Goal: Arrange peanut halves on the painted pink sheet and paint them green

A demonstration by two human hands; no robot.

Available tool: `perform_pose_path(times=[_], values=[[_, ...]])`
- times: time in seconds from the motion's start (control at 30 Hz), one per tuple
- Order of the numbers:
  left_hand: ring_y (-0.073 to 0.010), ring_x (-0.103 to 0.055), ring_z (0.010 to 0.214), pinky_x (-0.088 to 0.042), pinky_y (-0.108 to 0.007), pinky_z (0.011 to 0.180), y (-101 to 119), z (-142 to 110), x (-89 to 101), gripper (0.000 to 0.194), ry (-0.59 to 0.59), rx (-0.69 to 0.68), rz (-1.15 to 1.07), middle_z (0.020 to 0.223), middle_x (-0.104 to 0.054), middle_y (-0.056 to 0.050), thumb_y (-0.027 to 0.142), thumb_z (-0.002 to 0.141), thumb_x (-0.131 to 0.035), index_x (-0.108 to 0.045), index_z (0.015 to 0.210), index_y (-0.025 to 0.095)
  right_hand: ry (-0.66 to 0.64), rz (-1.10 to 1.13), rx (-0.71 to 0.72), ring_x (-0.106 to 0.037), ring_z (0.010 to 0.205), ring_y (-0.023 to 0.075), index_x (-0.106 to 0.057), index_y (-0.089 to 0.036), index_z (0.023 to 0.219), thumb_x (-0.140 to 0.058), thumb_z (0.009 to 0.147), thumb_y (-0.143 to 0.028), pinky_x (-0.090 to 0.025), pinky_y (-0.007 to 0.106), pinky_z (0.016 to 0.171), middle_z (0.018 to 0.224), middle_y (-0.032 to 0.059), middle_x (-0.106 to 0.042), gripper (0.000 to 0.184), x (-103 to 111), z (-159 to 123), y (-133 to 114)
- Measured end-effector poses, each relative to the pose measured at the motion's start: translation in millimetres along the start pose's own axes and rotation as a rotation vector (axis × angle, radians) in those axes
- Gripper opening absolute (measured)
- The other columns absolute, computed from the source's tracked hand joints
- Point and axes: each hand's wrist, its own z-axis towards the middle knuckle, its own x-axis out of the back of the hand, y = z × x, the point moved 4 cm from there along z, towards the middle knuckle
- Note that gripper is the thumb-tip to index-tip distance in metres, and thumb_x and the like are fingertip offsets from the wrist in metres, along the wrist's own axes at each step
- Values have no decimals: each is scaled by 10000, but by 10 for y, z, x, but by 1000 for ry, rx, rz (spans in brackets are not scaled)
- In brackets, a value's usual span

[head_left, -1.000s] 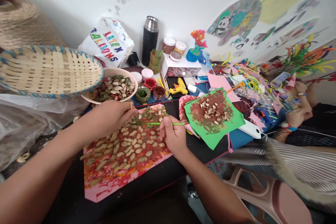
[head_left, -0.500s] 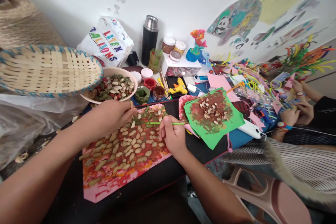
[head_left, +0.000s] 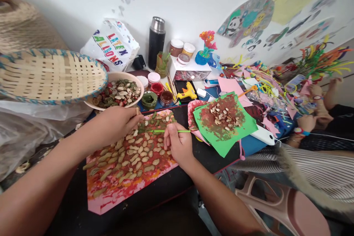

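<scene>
My right hand [head_left: 179,145] is closed around a thin green paintbrush [head_left: 157,131], held nearly level with its bristles pointing left. Those bristles reach close to the fingers of my left hand [head_left: 124,122], which are pinched together over the top of a pink sheet [head_left: 96,206]. A small tan piece that looks like a peanut [head_left: 137,111] pokes up from the pinch, mostly hidden. Many whole peanuts [head_left: 135,151] lie across the sheet, which is smeared with red, orange and brown paint. Some at its top edge are coated green.
Behind the sheet stand open jars of green paint [head_left: 149,99] and red paint [head_left: 157,88], a bowl of shells [head_left: 141,84], a woven basket [head_left: 49,77] and a yellow glue gun [head_left: 188,91]. Painted green paper [head_left: 225,149] lies right. Another person's hands [head_left: 306,122] are at far right.
My right hand and the paintbrush have shifted slightly left, towards my left hand. My left hand has stayed almost in place. One of the other person's hands has lifted at far right.
</scene>
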Motion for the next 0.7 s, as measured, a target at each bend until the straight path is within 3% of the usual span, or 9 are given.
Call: perform_pose_path(times=[0.2, 0.47, 0.7], values=[[-338, -787, 721, -495, -431, 729, -15, -3, -1, 482, 30, -29, -20, 789, -832, -113, 631, 1078, -443, -664, 780, 322, 32, -3, -21, -541, 421, 144, -597, -285, 748, -642, 1088, -1010, -424, 260, 460, 509, -66, -518, 802, 55, -24, 16], [-336, -809, 801, -531, -416, 788, 15, -30, 21, 517, 51, -9, -69, 900, -883, -119, 650, 1088, -404, -730, 865, 316, -46, -3, -28, -561, 426, 151, -658, -285, 779, -603, 1085, -1037, -423, 275, 482, 499, -61, -538, 814, -127, -15, 62], [-378, -858, 865, -571, -444, 816, 91, 16, -14, 509, 31, 15, 56, 971, -915, -162, 580, 1104, -406, -766, 886, 294, 25, 4, -11, -568, 422, 148, -651, -278, 777, -636, 1087, -1016, -442, 273, 490, 498, -66, -538, 800, 1, 21, 57]])
